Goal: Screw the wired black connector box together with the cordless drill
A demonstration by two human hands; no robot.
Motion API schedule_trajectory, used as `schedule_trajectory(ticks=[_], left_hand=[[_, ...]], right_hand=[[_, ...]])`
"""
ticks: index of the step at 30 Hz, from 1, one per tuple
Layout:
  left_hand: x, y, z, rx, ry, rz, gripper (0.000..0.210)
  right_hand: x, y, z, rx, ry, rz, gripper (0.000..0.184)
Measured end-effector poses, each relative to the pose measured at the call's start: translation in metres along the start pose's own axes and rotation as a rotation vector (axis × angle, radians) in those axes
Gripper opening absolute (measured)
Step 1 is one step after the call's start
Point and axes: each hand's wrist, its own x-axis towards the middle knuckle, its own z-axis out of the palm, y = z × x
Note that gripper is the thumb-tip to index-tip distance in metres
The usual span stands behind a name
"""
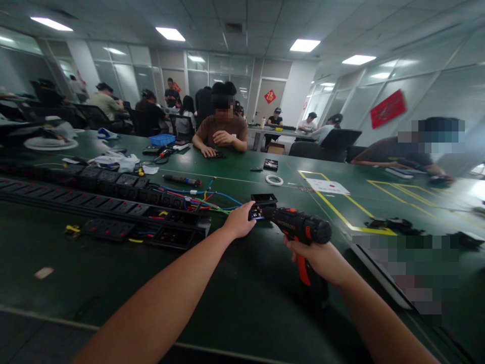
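Observation:
My right hand (316,255) grips a black and orange cordless drill (299,225) by its handle, with the nose pointing left. At that nose, my left hand (239,221) has its fingers closed on a small blue circuit board (257,212). Coloured wires (212,202) run from beside the board to the left. Just behind it lies an open black housing (264,198). Long black power strips (83,194) with rows of sockets stretch along the left of the table. Whether the drill's bit touches the board is hidden.
The green table (212,298) carries a screwdriver-like black tool (182,180), a roll of white tape (274,180), a blue basket (162,140) and a paper sheet (328,186). A dark-edged panel (382,275) lies at right. A person (222,126) works across the table; another leans in at right.

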Motion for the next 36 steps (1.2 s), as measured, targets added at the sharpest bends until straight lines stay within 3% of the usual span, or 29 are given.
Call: schedule_trajectory(ticks=[21,36], left_hand=[[-0.0001,0.0010,0.0003,0.007,0.000,-0.002,0.069],[-0.0003,0.0016,-0.0006,-0.008,-0.003,-0.004,0.070]], right_hand=[[-0.0011,0.0043,-0.0028,-0.148,0.011,-0.041,0.024],[-0.0008,-0.0031,-0.0010,-0.049,-0.011,-0.010,0.024]])
